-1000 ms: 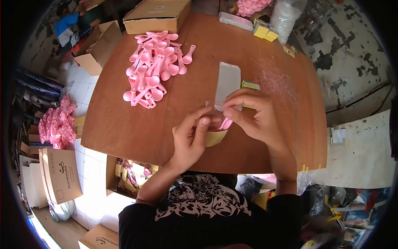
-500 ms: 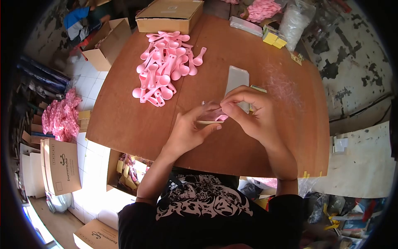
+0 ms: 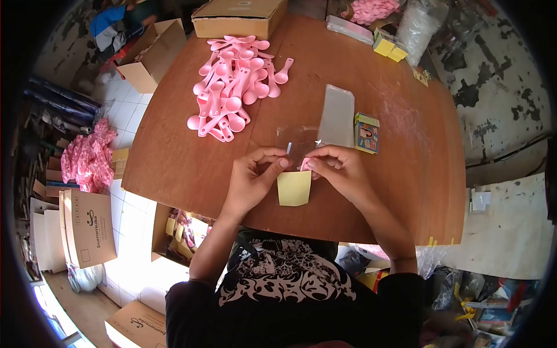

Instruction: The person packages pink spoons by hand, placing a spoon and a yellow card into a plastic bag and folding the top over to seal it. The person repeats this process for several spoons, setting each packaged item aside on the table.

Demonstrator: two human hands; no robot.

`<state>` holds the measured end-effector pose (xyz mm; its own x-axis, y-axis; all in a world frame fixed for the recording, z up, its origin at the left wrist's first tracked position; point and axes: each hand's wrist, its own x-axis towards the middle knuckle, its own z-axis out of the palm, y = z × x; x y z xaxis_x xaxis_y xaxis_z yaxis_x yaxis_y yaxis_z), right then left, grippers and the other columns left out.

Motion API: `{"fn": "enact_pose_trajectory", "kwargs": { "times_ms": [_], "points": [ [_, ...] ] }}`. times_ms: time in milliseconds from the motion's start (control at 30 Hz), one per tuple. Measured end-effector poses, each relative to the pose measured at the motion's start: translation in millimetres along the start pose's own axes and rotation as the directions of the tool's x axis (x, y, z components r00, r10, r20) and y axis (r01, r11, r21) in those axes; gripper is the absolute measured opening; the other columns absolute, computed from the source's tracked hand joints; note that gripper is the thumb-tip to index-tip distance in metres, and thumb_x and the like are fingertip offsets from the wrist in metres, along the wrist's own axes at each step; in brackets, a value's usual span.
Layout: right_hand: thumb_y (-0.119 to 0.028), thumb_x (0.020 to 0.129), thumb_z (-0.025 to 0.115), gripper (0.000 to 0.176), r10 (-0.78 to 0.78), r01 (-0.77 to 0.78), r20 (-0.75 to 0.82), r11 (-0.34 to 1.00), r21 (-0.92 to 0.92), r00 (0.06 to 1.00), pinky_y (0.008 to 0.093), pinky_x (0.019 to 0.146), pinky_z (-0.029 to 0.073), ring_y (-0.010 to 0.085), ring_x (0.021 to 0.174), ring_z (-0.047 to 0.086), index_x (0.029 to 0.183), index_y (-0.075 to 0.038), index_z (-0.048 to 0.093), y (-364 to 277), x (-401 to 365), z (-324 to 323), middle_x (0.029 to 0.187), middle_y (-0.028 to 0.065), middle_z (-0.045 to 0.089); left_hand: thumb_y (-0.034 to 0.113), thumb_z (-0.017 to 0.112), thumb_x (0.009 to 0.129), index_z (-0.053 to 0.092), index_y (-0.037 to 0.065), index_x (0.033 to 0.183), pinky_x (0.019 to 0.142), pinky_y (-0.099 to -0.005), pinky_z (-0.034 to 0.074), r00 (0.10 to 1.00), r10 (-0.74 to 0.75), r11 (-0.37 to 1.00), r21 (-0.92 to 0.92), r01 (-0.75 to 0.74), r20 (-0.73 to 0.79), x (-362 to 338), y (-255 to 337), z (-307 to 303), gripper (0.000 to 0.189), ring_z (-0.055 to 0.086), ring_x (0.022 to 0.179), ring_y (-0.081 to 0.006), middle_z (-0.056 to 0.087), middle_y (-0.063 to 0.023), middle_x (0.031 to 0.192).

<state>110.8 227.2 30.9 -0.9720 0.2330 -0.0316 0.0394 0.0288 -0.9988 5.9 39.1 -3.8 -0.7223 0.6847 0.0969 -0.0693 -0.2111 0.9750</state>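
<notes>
Between my hands is a small clear plastic bag (image 3: pixel 299 136), its film spread out above my fingers. My left hand (image 3: pixel 253 177) is closed in a pinch at the bag's left edge. My right hand (image 3: pixel 342 174) pinches its right side, where a bit of a pink spoon (image 3: pixel 305 165) shows at the fingertips; most of that spoon is hidden. Below the fingers hangs a plain yellow card (image 3: pixel 294 188). Beyond my right hand lie a stack of clear bags (image 3: pixel 337 116) and a stack of printed cards (image 3: pixel 366 134).
A heap of pink spoons (image 3: pixel 232 87) covers the table's (image 3: pixel 174 162) far left, before a cardboard box (image 3: pixel 239 20). Yellow boxes (image 3: pixel 390 45) and a bulging plastic sack (image 3: pixel 419 29) stand far right. An open carton (image 3: pixel 154 58) and a person in blue (image 3: pixel 110 26) are at upper left.
My hands have come lower and closer together, both now pinching the bag. The yellow card has turned face-on below my fingers. The printed cards have come into fuller view.
</notes>
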Motion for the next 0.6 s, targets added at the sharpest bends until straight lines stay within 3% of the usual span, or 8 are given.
{"fn": "enact_pose_trajectory", "kwargs": {
  "times_ms": [67,333,400,533,600],
  "points": [
    [-0.006,0.093,0.066,0.018,-0.017,0.017,-0.003,1.0,0.018,1.0,0.0239,0.072,0.057,0.0133,0.083,0.068,0.106,0.007,0.067,4,0,-1,0.097,0.0095,0.068,0.002,0.066,0.093,0.066,-0.005,0.109,0.08,-0.0246,0.054,0.999,0.007,1.0,0.005,-0.007,-0.033,2,-4,-4,0.018,0.068,0.089,-0.0124,0.073,-0.0107,0.096],
    [-0.001,0.092,0.066,0.012,-0.132,0.128,0.047,0.989,0.067,0.99,0.0242,0.069,0.058,0.0132,0.08,0.067,0.102,0.005,0.069,17,6,-6,0.095,0.0096,0.067,0.002,0.065,0.093,0.07,-0.002,0.108,0.078,-0.0242,0.054,0.996,0.077,0.997,0.025,-0.076,-0.036,1,-7,-9,0.017,0.068,0.088,-0.0109,0.074,-0.0095,0.096],
    [0.003,0.092,0.064,0.011,-0.219,0.214,0.137,0.976,0.052,0.966,0.0244,0.069,0.058,0.0132,0.081,0.067,0.1,0.003,0.07,19,8,-10,0.095,0.0096,0.066,-0.001,0.064,0.093,0.071,-0.002,0.107,0.079,-0.0243,0.054,0.996,0.08,0.996,0.051,-0.079,-0.032,1,-7,-11,0.016,0.068,0.089,-0.0109,0.074,-0.0093,0.096],
    [0.007,0.092,0.059,0.014,-0.205,0.204,0.127,0.979,0.022,0.97,0.0244,0.069,0.059,0.0125,0.082,0.066,0.099,0.002,0.07,15,8,-9,0.097,0.0095,0.066,-0.004,0.061,0.092,0.072,-0.003,0.104,0.079,-0.0248,0.053,0.997,0.078,0.995,0.07,-0.077,-0.017,1,-7,-14,0.016,0.067,0.088,-0.0118,0.073,-0.009,0.097],
    [0.01,0.092,0.056,0.018,-0.223,0.234,0.119,0.968,-0.088,0.967,0.0229,0.069,0.056,0.0112,0.082,0.065,0.097,0.002,0.071,11,7,-9,0.097,0.0085,0.067,-0.006,0.059,0.092,0.072,-0.003,0.104,0.08,-0.0256,0.053,0.998,0.063,0.995,0.074,-0.063,-0.002,0,-6,-14,0.017,0.068,0.089,-0.0124,0.073,-0.0096,0.097]
  ]
}}
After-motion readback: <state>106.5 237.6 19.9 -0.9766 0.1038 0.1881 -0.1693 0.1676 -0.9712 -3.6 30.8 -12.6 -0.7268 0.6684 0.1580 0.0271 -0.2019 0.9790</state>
